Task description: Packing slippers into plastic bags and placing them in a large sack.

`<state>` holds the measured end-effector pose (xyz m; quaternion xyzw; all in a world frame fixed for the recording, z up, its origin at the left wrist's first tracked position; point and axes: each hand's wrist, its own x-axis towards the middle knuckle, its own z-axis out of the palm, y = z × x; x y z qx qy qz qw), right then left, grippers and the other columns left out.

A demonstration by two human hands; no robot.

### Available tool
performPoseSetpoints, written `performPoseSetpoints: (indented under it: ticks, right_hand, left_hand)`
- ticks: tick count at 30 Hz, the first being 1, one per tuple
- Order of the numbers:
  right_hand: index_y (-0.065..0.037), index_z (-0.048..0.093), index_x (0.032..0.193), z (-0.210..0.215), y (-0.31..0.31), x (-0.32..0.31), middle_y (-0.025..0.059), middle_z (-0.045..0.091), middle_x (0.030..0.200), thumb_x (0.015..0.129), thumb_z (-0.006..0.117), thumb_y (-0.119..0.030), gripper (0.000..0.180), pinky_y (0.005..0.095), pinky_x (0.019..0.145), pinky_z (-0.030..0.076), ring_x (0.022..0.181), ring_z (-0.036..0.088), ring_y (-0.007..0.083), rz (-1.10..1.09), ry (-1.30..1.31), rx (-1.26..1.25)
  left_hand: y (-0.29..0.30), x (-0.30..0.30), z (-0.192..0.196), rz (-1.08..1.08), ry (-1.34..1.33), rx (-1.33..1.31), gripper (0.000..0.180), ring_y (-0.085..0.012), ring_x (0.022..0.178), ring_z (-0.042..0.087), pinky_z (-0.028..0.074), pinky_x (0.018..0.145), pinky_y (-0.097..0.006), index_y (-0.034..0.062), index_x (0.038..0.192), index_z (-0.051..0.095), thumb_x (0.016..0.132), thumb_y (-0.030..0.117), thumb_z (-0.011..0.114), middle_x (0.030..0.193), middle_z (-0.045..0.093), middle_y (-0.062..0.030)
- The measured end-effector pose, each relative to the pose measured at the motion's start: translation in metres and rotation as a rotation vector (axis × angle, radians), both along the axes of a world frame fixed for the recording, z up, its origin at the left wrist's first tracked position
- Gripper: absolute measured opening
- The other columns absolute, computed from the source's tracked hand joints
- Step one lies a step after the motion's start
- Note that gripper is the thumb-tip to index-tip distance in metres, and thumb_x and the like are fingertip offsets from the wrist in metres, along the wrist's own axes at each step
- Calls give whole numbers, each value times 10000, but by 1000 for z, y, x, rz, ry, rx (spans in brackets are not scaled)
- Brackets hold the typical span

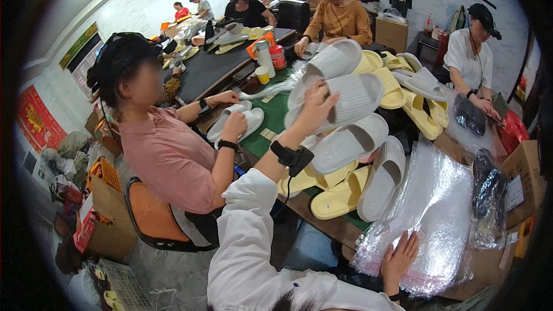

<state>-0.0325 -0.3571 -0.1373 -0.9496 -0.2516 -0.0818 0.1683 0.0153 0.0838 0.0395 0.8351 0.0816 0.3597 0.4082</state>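
Observation:
My left hand [314, 108] reaches across the table to the heap of slippers, its fingers closed on a light grey slipper [360, 97] with a ribbed strap. Another grey slipper [335, 59] lies against it, just beyond my fingers. Lower in the heap are a grey slipper [351, 145] and a yellow slipper [343, 194]. My right hand [401, 254] rests flat, fingers spread, on a stack of clear plastic bags [435, 210] at the table's near right. It holds nothing.
To my left, a co-worker in a pink shirt [173, 129] handles a pair of pale slippers [236, 122]. More people work around the tables. A yellow cup [262, 74] and a red-lidded jar [277, 57] stand beyond the heap. A cardboard box [523, 178] is at the right edge.

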Motion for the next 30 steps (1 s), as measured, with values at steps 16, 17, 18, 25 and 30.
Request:
performPoseSetpoints:
  ticks: [16, 17, 18, 25, 30]
  right_hand:
    - [14, 376, 1347, -34, -12, 3, 236, 413, 1366, 905, 493, -246, 526, 472, 1086, 209, 1275, 358, 393, -125, 166, 97]
    - [16, 381, 1343, -33, -13, 1, 236, 416, 1363, 906, 493, -251, 524, 471, 1083, 216, 1272, 363, 393, -137, 191, 138]
    - [17, 385, 1338, -30, -11, -3, 236, 419, 1360, 906, 493, -257, 523, 469, 1080, 223, 1268, 367, 393, -119, 220, 184]
    - [35, 411, 1302, 4, 4, -11, 238, 413, 1359, 883, 514, -271, 529, 488, 1039, 279, 1246, 382, 404, -115, 131, 134]
    - [37, 388, 1316, 1, -1, -7, 262, 394, 1355, 815, 537, -219, 582, 523, 1035, 254, 1250, 344, 442, -40, 77, 129]
  left_hand:
    - [-260, -57, 20, -967, 534, -542, 662, -233, 1123, 389, 342, 979, -316, -51, 1395, 235, 918, 291, 542, 1280, 304, -147]
    - [-269, -50, 12, -1015, 750, -826, 656, -197, 1042, 426, 360, 950, -291, -45, 1408, 223, 924, 274, 531, 1228, 320, -124]
    - [-277, -50, 6, -1004, 754, -819, 656, -197, 1042, 426, 360, 950, -291, -45, 1408, 223, 924, 274, 531, 1228, 320, -124]
    - [-301, -10, -39, -1019, 678, -558, 676, -266, 1316, 292, 258, 1072, -340, 88, 1479, 156, 920, 246, 501, 1508, 115, -187]
    - [-299, -37, -52, -1057, 653, -421, 615, -318, 1351, 235, 246, 1081, -356, 170, 1464, 242, 920, 220, 523, 1479, 170, -216]
